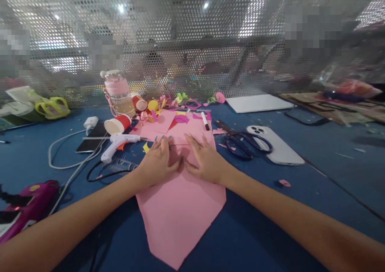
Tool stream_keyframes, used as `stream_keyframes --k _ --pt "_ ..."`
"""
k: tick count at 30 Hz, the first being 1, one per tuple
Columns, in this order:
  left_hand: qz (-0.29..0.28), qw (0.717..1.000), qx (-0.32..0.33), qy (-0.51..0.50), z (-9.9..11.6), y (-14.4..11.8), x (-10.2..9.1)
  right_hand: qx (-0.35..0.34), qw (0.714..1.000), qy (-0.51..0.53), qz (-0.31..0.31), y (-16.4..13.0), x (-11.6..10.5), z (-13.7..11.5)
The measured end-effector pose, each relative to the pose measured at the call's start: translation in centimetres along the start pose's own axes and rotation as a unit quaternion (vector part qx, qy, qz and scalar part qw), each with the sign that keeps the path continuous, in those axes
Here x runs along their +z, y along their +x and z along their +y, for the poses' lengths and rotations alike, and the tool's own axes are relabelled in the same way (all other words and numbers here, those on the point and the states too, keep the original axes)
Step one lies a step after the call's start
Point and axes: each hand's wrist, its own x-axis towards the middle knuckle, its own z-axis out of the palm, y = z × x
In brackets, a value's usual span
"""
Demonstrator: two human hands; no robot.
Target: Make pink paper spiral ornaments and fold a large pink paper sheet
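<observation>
A large sheet of pink paper (pixel 183 220) lies in front of me, its near end cut to a blunt point. My left hand (pixel 158 160) presses on the sheet's left side, fingers slightly bent and apart, with nothing visibly gripped. Opposite it, my right hand (pixel 207 160) rests on the same paper with fingers spread. The two thumbs point at each other near the middle. More pink paper (pixel 188 127) lies just beyond my fingertips, with a white marker (pixel 205 121) on it. Left of my left hand is a white glue gun (pixel 116 144); right of my right hand are dark blue scissors (pixel 245 140).
A white phone (pixel 275 146) lies at right, a dark phone (pixel 93 138) at left. A red paper cup (pixel 118 123), a pink-lidded bottle (pixel 118 93) and coloured scraps (pixel 168 101) stand before a perforated metal panel (pixel 186 63). A magenta power strip (pixel 30 204) and cables lie at left.
</observation>
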Motion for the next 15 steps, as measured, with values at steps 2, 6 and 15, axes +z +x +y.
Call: stream_keyframes --k 2,6,15 --pt "0.021 1.0 -0.013 0.002 -0.2 0.0 0.0 0.007 1.0 0.002 -0.005 -0.1 -0.1 0.0" --pt "0.035 0.998 -0.037 0.031 -1.0 0.4 -0.3 0.008 1.0 -0.005 0.004 -0.2 -0.2 0.3" --pt "0.006 0.992 -0.027 0.125 -1.0 0.7 -1.4 0.001 1.0 -0.012 -0.007 -0.4 -0.2 1.5"
